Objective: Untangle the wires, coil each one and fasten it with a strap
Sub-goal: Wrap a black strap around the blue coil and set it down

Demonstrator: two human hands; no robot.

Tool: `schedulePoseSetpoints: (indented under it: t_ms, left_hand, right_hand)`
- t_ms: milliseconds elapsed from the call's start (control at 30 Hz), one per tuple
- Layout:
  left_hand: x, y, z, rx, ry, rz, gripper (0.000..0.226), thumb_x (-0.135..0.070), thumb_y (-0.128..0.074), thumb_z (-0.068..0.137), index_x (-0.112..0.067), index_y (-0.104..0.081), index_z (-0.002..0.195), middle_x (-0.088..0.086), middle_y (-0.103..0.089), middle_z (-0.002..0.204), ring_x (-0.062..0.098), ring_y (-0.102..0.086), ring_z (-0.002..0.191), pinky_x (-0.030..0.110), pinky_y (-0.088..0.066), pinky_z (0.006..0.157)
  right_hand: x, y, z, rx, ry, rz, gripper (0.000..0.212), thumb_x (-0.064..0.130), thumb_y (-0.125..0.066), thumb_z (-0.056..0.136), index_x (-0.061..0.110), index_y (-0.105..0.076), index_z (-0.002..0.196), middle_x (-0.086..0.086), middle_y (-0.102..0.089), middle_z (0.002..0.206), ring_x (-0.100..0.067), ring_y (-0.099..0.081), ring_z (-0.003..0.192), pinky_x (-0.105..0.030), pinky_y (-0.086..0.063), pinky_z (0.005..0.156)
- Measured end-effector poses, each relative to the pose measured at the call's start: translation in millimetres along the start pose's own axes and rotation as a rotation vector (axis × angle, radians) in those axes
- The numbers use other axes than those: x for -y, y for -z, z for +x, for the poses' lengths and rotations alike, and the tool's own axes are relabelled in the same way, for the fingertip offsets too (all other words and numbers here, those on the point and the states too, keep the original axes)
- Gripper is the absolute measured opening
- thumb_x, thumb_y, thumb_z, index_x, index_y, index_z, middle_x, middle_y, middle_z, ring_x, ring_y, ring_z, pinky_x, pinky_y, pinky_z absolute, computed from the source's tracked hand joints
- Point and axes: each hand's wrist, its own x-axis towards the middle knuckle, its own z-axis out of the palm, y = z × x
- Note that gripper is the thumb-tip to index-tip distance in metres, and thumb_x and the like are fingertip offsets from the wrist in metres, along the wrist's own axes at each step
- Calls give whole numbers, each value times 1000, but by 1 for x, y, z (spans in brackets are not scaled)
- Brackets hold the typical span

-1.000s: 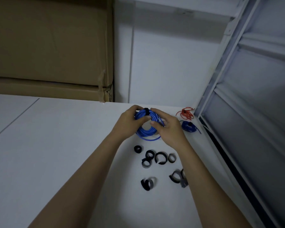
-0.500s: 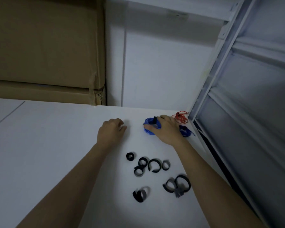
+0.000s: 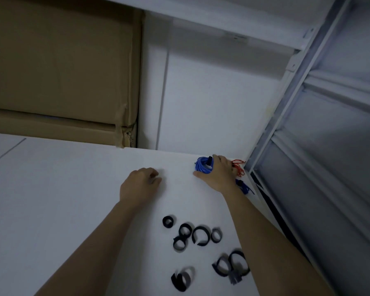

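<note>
A blue wire coil (image 3: 203, 166) bound by a black strap lies near the far right corner of the white table (image 3: 62, 189). My right hand (image 3: 219, 175) grips this coil from its right side. Loosely curled and holding nothing, my left hand (image 3: 140, 184) rests on the table to the left of the coil. A red wire bundle (image 3: 238, 166) sits just right of my right hand. Another small blue wire bundle (image 3: 245, 186) lies beside my right wrist. Several black straps (image 3: 198, 236) are scattered on the table between my forearms.
Large cardboard boxes (image 3: 62, 71) stand behind the table at the left. A white wall panel (image 3: 212, 107) is behind the coil. A grey metal frame (image 3: 286, 116) runs along the table's right edge.
My left hand let go of the blue coil and moved left. My right hand carried the coil to the far right corner beside the red wire.
</note>
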Motion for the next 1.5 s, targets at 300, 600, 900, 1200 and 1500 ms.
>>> schedulePoseSetpoints:
  t_ms: [300,600,900,1200,1500]
  left_hand:
    - [-11,7,-1,45,30,-22,31,-32,-50,97,-14,-62,119,6,-63,119,24,-57,109,35,-47,87]
    - [-97,-22,32,364,-199,-209,83,-48,-64,86,-10,-25,149,5,-28,155,20,-31,139,29,-26,109]
    - [-94,-76,82,346,-246,-191,59,-49,-83,65,-13,-53,100,-1,-60,95,14,-56,80,25,-44,68]
    - [-104,-82,81,331,-171,-152,75,-70,-77,56,-17,-51,103,-2,-57,104,16,-55,93,28,-45,75]
    - [-102,-87,81,223,-186,-53,76,-77,-70,57,-20,-52,103,-5,-61,99,17,-57,94,32,-50,77]
  right_hand:
    - [-15,27,-10,-156,-77,117,39,42,-29,100,19,-57,117,-11,-56,130,-32,-47,121,-38,-35,94]
    - [-19,35,30,11,91,-274,33,19,-37,102,18,-54,131,-8,-56,128,-28,-41,121,-37,-32,95]
    - [-37,21,51,-13,130,-65,22,15,-53,96,11,-72,107,-19,-63,102,-28,-51,106,-34,-48,86]
    - [-30,25,53,38,60,-11,21,6,-54,91,-4,-70,97,-19,-70,94,-29,-66,88,-40,-54,76]
    - [-33,30,50,68,46,-59,20,-3,-51,90,-9,-68,99,-23,-66,91,-29,-64,86,-31,-42,63]
